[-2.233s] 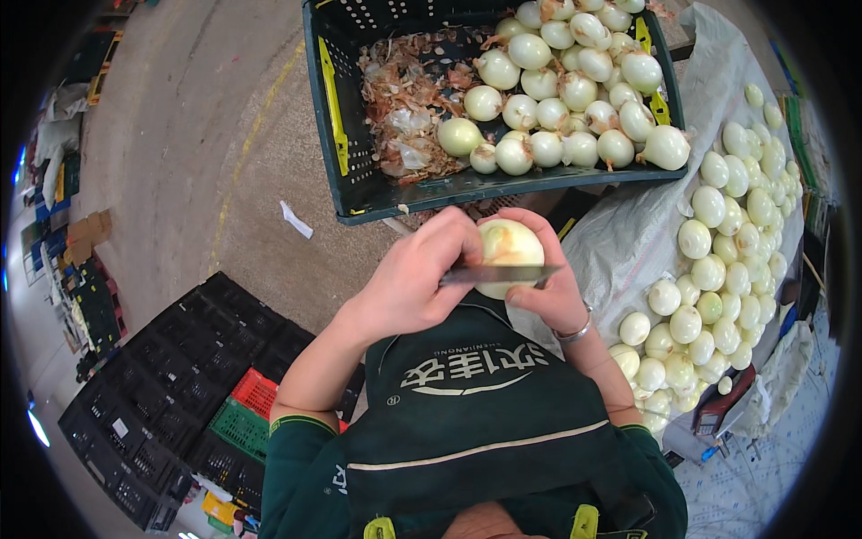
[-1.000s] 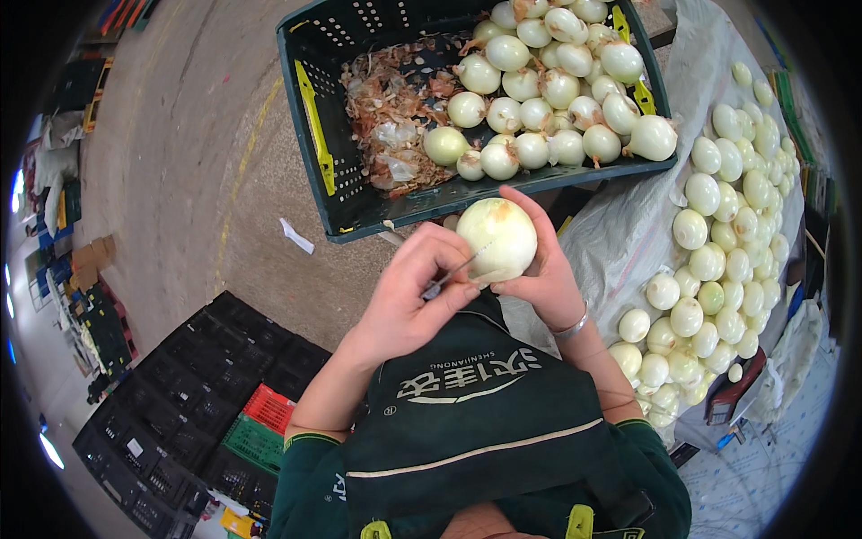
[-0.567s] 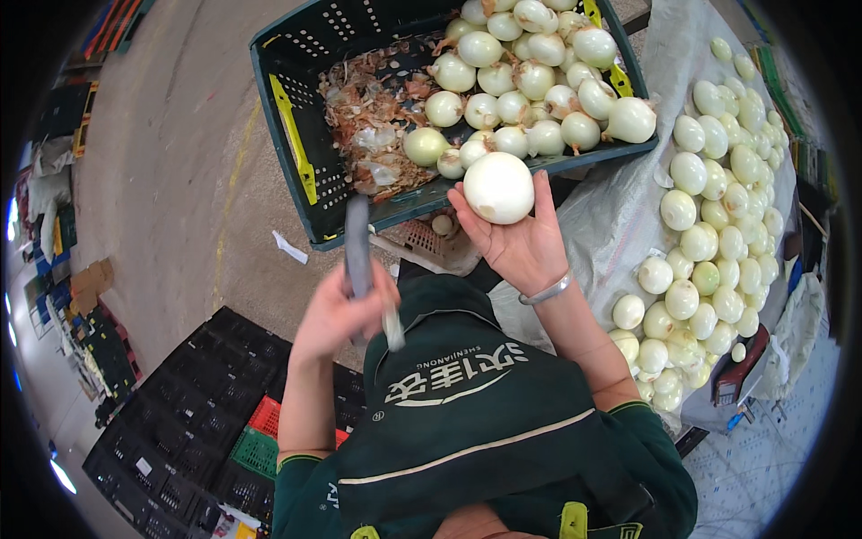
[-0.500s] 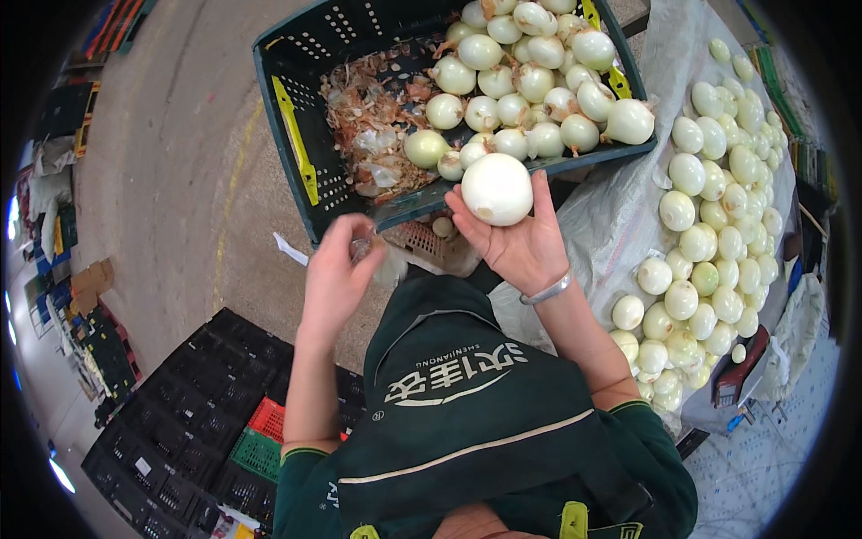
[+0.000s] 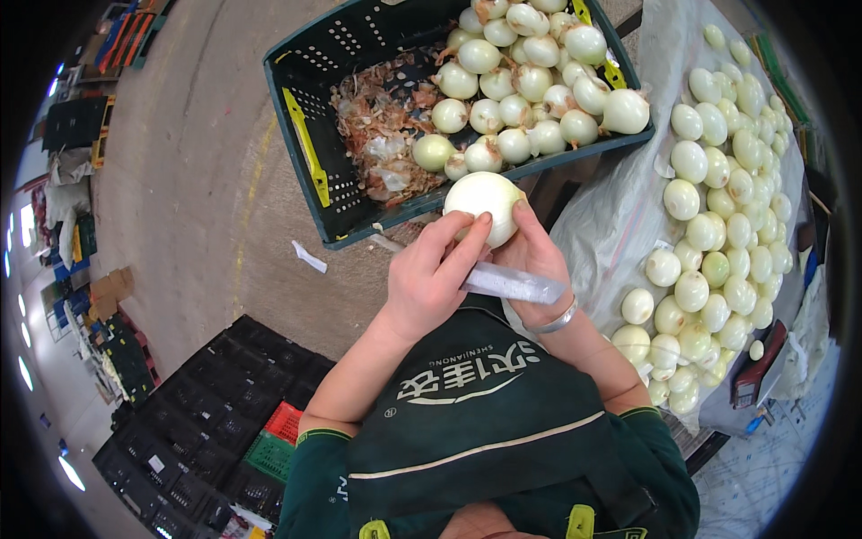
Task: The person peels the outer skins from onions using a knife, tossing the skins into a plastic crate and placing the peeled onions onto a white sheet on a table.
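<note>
Between my hands, just in front of the crate's near edge, is a large peeled white onion. My right hand supports it from the right with the thumb on its side, a silvery bangle at the wrist. My left hand is closed, its fingertips pressed to the onion's near surface. A pale, film-covered handle-like rod sticks out from under my left fingers and crosses before my right palm; its other end is hidden. The dark green crate beyond holds several peeled onions and a heap of brown skins.
Many peeled onions lie on a whitish sheet at the right. Black crates, with red and green crates beside them, stand at the lower left. A white scrap lies on the floor.
My left hand has moved right to the onion, and the pale rod now shows under its fingers. The onion has come slightly nearer, with my right thumb now against it.
</note>
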### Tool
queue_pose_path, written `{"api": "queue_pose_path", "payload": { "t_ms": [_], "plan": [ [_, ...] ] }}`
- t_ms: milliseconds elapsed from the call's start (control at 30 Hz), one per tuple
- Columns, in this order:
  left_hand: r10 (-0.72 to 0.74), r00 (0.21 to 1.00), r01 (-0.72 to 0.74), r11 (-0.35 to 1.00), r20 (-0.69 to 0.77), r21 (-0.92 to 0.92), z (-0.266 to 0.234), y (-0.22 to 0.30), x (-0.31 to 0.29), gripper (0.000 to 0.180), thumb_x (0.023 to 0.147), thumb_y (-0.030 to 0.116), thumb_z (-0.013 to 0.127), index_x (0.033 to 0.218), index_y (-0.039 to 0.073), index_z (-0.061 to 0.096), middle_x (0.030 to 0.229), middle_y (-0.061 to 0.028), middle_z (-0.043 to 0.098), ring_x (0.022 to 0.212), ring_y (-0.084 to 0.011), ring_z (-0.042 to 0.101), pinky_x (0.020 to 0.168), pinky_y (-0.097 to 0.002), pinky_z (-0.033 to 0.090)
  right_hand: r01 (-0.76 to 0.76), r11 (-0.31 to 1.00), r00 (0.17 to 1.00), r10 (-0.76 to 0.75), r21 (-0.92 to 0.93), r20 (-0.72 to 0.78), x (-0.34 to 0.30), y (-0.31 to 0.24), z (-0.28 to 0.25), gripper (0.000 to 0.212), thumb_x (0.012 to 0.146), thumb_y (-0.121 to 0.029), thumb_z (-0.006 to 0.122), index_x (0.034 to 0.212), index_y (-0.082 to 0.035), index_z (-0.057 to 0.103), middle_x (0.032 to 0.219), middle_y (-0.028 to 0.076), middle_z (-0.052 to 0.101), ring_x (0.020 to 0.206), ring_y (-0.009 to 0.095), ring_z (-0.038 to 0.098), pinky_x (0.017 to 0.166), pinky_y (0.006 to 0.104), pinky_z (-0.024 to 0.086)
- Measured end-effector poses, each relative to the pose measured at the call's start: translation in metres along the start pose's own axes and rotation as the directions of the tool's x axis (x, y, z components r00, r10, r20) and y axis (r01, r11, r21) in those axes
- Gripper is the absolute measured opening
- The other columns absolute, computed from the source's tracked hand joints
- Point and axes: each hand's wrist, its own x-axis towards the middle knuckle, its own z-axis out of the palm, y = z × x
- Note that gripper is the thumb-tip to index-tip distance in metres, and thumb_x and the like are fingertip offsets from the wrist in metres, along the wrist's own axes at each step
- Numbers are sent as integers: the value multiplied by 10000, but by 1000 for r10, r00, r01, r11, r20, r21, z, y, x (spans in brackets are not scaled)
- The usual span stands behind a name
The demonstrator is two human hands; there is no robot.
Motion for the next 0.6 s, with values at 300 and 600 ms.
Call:
{"api": "queue_pose_path", "payload": {
  "t_ms": [300,600],
  "plan": [
    [154,987,-154,988,-54,9,-11,-4,0,373,677,24,760,1038,22,664,1009,-96,631,717,-228,650,573,-303,533,63,980,994,-78,-190,-70,-13,-2,11,585,963,-248,644,1437,-102,334,1359,101,487,1209,255,551,968,461,516],
    [-58,978,103,970,202,-219,-31,0,8,359,667,-27,739,983,63,593,954,-76,602,754,-260,650,597,-334,540,-18,941,997,-8,-338,-74,-12,-9,7,620,880,-347,751,1347,-92,433,1238,66,574,1114,179,587,897,347,523]
  ]
}}
